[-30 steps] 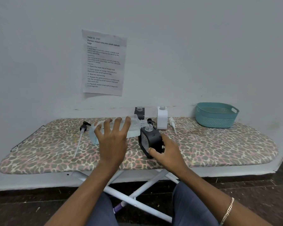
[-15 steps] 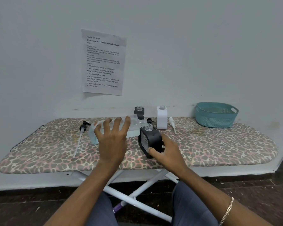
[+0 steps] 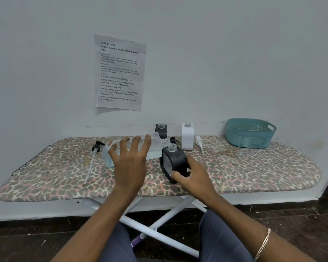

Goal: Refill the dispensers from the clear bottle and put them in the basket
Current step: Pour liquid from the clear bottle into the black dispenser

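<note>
gripping clear bottle [image 3: 156, 146], black dispenser [image 3: 175, 159]

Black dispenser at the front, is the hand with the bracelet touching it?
Touching. Head view shows the right hand gripping the front black dispenser, thumb on its face.

We see even, soft light across the grey wall [image 3: 235, 53], shadows faint (one under the paper sheet [image 3: 119, 72]); edges bow, focus is sharp.
</note>
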`<state>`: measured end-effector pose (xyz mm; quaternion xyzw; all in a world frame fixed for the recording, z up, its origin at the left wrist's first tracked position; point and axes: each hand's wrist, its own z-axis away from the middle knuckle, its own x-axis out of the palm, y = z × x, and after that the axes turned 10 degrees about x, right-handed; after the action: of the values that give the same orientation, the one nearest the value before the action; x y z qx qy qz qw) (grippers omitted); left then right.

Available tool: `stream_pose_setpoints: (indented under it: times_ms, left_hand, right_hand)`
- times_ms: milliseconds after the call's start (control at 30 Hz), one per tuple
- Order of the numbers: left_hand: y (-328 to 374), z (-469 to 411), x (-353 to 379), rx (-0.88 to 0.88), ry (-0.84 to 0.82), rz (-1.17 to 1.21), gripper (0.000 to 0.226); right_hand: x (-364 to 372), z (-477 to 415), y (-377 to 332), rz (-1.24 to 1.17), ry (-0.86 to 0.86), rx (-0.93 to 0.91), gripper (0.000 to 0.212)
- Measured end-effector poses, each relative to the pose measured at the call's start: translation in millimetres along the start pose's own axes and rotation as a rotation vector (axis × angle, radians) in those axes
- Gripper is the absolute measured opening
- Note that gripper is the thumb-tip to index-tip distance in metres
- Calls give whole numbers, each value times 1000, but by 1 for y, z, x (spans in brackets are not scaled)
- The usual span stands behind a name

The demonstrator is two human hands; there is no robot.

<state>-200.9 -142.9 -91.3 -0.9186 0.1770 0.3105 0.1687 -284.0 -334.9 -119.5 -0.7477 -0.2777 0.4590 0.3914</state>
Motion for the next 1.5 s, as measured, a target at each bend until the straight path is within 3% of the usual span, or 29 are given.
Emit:
stream_pose_setpoints:
  times_ms: [1500]
  left_hand:
    - [0, -1, -1, -7, -21, 16, 77]
  right_hand:
    - [-1, 1, -2, -29, -4, 1, 27]
